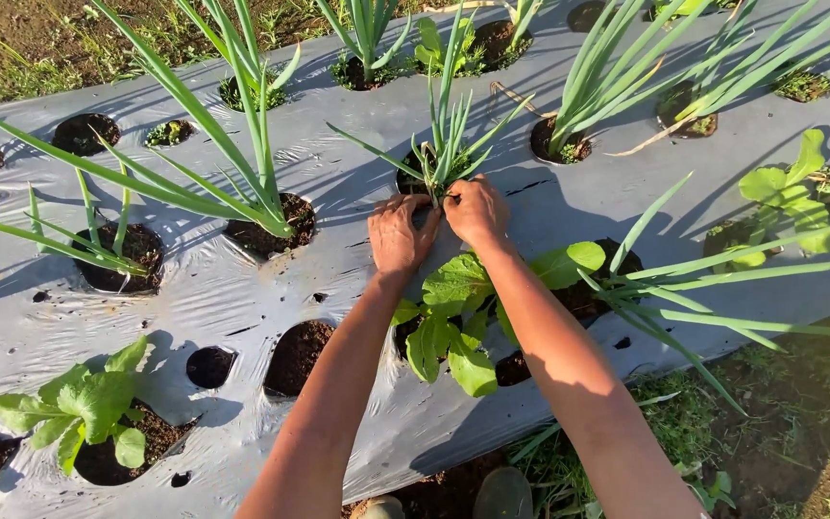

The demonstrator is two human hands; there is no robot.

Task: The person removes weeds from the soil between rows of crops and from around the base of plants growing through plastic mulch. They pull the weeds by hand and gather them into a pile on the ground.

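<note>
A young green onion plant (444, 144) stands in a planting hole near the middle of a silver plastic mulch sheet (242, 288). Both hands meet at its base: the left hand (399, 234) and the right hand (476, 211), each with its grip pinched on the lower stalks. A leafy lettuce plant (453, 317) grows just below, between the forearms. Taller onion plants (252, 183) fill neighbouring holes.

Glossy, crinkled grey plastic sheet (242, 288) covers the bed; crumbly matt soil (295, 356) fills its holes; smooth, waxy leaves (453, 284).
</note>
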